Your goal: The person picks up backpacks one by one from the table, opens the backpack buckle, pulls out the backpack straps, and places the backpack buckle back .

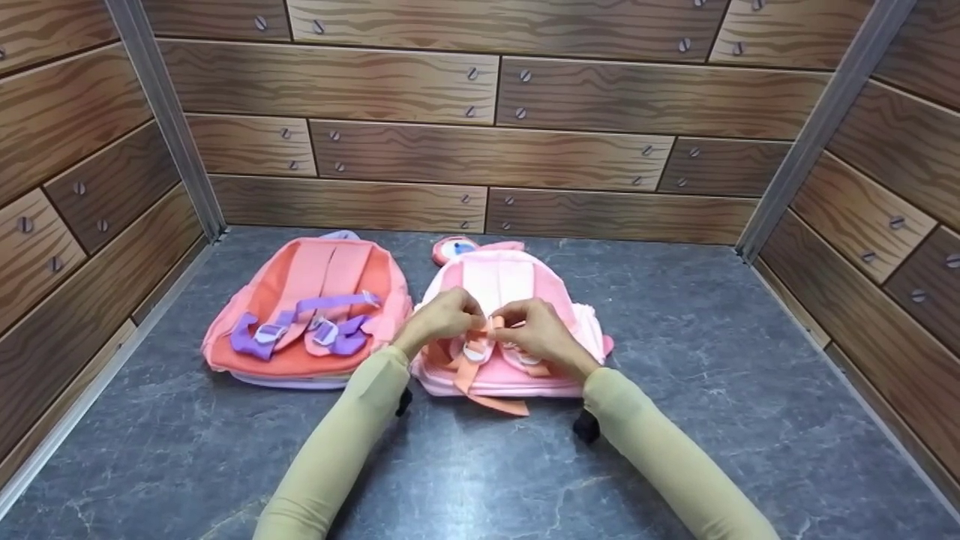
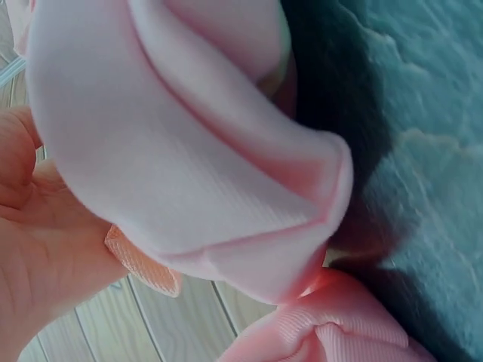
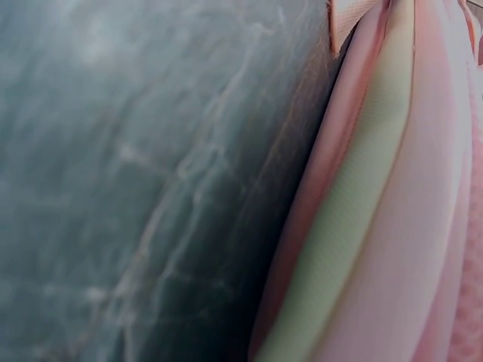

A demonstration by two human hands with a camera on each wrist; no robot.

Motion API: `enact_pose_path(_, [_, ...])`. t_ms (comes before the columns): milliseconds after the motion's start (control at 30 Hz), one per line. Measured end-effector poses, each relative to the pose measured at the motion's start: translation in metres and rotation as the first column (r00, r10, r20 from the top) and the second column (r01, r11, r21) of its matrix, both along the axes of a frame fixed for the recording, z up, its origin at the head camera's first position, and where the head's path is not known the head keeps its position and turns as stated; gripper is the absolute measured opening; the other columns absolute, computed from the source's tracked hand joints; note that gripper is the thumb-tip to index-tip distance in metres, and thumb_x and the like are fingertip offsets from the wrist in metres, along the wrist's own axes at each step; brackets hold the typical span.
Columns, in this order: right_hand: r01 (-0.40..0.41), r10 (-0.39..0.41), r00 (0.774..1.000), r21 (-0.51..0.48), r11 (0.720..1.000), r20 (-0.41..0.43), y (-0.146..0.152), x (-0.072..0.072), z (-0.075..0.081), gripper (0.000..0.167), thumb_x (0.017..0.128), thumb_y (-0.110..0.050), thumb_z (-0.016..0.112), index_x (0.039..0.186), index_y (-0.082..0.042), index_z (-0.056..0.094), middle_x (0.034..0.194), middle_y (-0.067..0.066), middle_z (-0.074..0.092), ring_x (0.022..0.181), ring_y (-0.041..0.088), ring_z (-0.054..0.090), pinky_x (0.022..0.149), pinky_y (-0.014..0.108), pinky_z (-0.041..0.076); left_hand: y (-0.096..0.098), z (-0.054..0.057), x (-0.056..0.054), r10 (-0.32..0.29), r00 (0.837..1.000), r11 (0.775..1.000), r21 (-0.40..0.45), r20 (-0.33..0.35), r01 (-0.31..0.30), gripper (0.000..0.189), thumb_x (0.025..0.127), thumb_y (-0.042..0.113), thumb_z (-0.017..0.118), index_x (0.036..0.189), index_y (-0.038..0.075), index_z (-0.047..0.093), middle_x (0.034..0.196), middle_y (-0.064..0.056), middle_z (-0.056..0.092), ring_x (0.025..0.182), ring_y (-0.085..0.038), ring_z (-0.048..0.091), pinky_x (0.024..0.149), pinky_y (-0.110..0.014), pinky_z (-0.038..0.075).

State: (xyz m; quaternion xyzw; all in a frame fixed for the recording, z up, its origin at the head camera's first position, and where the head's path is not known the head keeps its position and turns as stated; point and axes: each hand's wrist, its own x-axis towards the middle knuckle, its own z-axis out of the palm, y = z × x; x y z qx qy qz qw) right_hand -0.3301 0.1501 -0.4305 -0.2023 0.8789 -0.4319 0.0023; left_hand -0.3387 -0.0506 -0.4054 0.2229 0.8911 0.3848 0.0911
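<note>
A pale pink backpack lies on the table with its shoulder straps facing up. Over its middle, my left hand and right hand meet, fingertips close together. Each pinches part of the orange webbing strap there. Below them is a white buckle, and a loose orange strap end trails onto the tabletop. In the left wrist view, pink fabric covers much of the left hand. The right wrist view has the bag's layered side; the right hand is out of that frame.
To the left lies a coral backpack with purple straps and buckles, close beside the pink one. A round eye-like piece sticks out behind the pink bag. Wood-patterned walls enclose the dark marbled table.
</note>
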Motion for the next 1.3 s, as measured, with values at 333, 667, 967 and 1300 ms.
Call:
enact_pose_path(333, [0.004,-0.004,1.000,-0.019,1.000,0.009,0.0003,-0.0002,-0.0008,0.018,0.081,-0.022,0.080,0.097,-0.017,0.077,0.089,-0.002,0.071,0.089,0.012,0.065,0.074,0.024,0.051,-0.0065,0.0001,-0.0013,0.005,1.000,1.000,-0.023,-0.016,-0.005,0.014,0.089,0.011,0.063,0.087,0.003,0.075,0.071,0.000,0.062,0.058,-0.010,0.049,0.055,-0.022,0.041])
enact_pose_path(667, [0.021,-0.021,1.000,0.004,1.000,-0.003,-0.0013,0.0013,0.0006,0.017,0.080,-0.023,0.081,0.096,-0.018,0.077,0.085,-0.003,0.069,0.086,0.011,0.063,0.072,0.023,0.049,0.0009,-0.0010,-0.0008,-0.004,1.000,0.999,-0.043,-0.025,0.002,0.016,0.091,0.011,0.062,0.087,0.002,0.075,0.069,0.000,0.061,0.053,-0.009,0.050,0.051,-0.020,0.039])
enact_pose_path(967, [0.035,-0.035,0.999,0.017,0.999,0.000,-0.0010,0.0003,0.0014,0.017,0.080,-0.026,0.082,0.095,-0.019,0.077,0.086,-0.004,0.070,0.087,0.011,0.063,0.071,0.023,0.049,-0.0021,0.0005,-0.0007,0.022,1.000,0.999,-0.033,-0.014,-0.023,0.015,0.091,0.012,0.063,0.089,0.004,0.075,0.074,0.000,0.063,0.058,-0.009,0.051,0.054,-0.022,0.041])
enact_pose_path(1300, [0.033,-0.033,0.999,-0.006,0.999,0.010,-0.0020,0.0006,0.0000,0.017,0.079,-0.026,0.082,0.092,-0.019,0.077,0.082,-0.004,0.070,0.085,0.012,0.063,0.067,0.022,0.049,-0.0010,-0.0026,-0.0011,0.001,1.000,1.000,-0.027,-0.010,-0.001,0.017,0.093,0.010,0.059,0.089,0.004,0.074,0.064,0.000,0.059,0.046,-0.008,0.050,0.047,-0.020,0.039])
